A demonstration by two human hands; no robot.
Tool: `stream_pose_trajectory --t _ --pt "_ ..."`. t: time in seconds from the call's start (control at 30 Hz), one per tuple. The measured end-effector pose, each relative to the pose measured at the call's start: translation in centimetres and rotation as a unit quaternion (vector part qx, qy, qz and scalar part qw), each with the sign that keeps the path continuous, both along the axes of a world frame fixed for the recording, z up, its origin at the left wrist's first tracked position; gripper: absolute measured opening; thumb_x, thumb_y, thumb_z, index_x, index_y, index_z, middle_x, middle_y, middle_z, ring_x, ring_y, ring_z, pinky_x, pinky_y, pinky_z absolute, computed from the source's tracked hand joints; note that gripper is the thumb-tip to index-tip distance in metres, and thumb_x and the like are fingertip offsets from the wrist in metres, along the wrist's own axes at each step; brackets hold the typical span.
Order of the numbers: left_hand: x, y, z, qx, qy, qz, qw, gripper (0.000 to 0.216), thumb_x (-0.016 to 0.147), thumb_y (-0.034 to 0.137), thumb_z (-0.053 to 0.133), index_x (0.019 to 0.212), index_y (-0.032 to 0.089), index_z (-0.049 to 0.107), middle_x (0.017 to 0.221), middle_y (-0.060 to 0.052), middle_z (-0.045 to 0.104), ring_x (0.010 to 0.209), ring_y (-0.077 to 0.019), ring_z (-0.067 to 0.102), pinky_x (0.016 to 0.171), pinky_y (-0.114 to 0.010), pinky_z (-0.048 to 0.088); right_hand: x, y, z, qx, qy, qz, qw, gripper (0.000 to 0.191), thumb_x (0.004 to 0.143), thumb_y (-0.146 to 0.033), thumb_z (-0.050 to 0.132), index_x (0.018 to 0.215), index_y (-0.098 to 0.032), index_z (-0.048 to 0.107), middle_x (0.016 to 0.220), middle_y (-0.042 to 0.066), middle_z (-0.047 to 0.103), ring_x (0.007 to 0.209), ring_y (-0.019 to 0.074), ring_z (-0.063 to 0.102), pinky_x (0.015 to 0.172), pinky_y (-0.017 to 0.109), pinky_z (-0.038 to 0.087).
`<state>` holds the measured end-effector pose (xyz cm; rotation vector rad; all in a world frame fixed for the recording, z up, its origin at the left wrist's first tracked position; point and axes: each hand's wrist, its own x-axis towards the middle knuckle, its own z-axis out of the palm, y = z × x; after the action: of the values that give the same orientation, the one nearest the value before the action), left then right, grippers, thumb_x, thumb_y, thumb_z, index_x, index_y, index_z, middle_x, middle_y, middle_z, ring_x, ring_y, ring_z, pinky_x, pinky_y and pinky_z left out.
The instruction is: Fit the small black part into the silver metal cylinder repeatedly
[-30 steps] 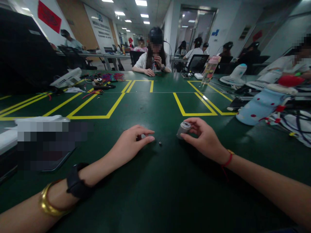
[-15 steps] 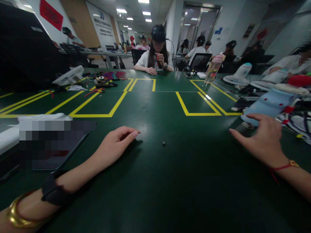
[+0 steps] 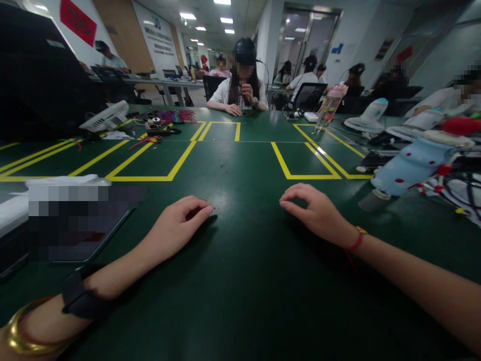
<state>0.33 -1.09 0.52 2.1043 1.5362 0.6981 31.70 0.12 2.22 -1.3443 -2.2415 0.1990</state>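
Note:
My left hand rests on the green table left of the middle. Its thumb and index fingertip are pressed together, and anything between them is too small to see. Opposite it, my right hand is low over the table with thumb and fingertips pinched. What it may hold is hidden. A gap of bare tabletop separates the two hands. The small dark ring-shaped piece seen earlier between them no longer shows on the table.
A phone or tablet, partly blurred out, lies by my left forearm. At right stand a blue dotted bottle and white fans. Wires and small parts lie at far left. A person sits across the table.
My right hand has swung left from beside the blue bottle to near the middle, its fingers closing into a pinch. The small ring-shaped piece has vanished from the tabletop. My left hand has stayed put.

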Motion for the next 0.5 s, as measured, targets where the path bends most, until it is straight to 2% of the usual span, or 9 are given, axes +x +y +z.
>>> stream_pose_trajectory --t 0.1,0.17,0.23,0.33,0.43,0.5 --pt "0.2 0.0 0.0 0.001 -0.004 -0.006 1.0 0.032 0.089 0.049 0.048 0.095 0.023 0.067 0.097 -0.004 0.066 0.089 -0.0216 0.06 0.077 -0.034 0.046 5.9 -0.4 1.8 0.069 0.02 -0.112 0.991 0.026 0.086 -0.042 0.05 0.09 -0.02 0.064 0.097 0.005 0.063 0.089 0.0153 0.056 0.082 0.031 0.043" --pt "0.3 0.0 0.0 0.001 -0.005 -0.007 1.0 0.032 0.089 0.048 0.048 0.095 0.023 0.067 0.097 -0.004 0.066 0.088 -0.0217 0.06 0.077 -0.034 0.046 10.2 -0.7 2.5 0.125 0.0 -0.21 0.97 0.027 0.085 -0.04 0.052 0.091 -0.017 0.063 0.097 0.009 0.063 0.089 0.0178 0.055 0.081 0.033 0.041" --pt "0.4 -0.1 0.1 0.002 -0.008 -0.008 1.0 0.031 0.089 0.047 0.049 0.095 0.023 0.067 0.097 -0.004 0.066 0.088 -0.0217 0.06 0.077 -0.034 0.046 13.9 -0.8 2.6 0.141 -0.051 -0.306 0.94 0.027 0.083 -0.04 0.053 0.092 -0.017 0.064 0.096 0.01 0.064 0.088 0.018 0.056 0.078 0.031 0.04" --pt "0.3 -0.1 0.1 0.001 -0.009 -0.013 1.0 0.031 0.09 0.047 0.049 0.095 0.023 0.067 0.098 -0.004 0.066 0.089 -0.0214 0.06 0.078 -0.033 0.046 17.3 -1.1 2.1 0.069 -0.091 -0.395 0.912 0.03 0.082 -0.042 0.052 0.094 -0.017 0.065 0.093 0.01 0.065 0.076 0.0159 0.056 0.07 0.029 0.04" --pt "0.2 -0.2 0.0 0.0 -0.006 -0.018 1.0 0.031 0.09 0.047 0.048 0.096 0.023 0.066 0.099 -0.004 0.065 0.09 -0.0214 0.059 0.078 -0.033 0.046 18.0 -1.4 1.6 -0.012 -0.074 -0.412 0.908 0.036 0.082 -0.046 0.05 0.098 -0.018 0.065 0.091 0.01 0.066 0.066 0.0145 0.055 0.063 0.029 0.039" --pt "0.1 -0.1 -0.1 -0.004 -0.003 -0.017 1.0 0.031 0.09 0.047 0.048 0.096 0.023 0.066 0.099 -0.004 0.065 0.091 -0.0213 0.059 0.078 -0.034 0.046 18.0 -1.5 1.4 -0.023 -0.066 -0.423 0.903 0.037 0.082 -0.048 0.049 0.099 -0.019 0.065 0.089 0.009 0.066 0.064 0.014 0.054 0.06 0.028 0.039"
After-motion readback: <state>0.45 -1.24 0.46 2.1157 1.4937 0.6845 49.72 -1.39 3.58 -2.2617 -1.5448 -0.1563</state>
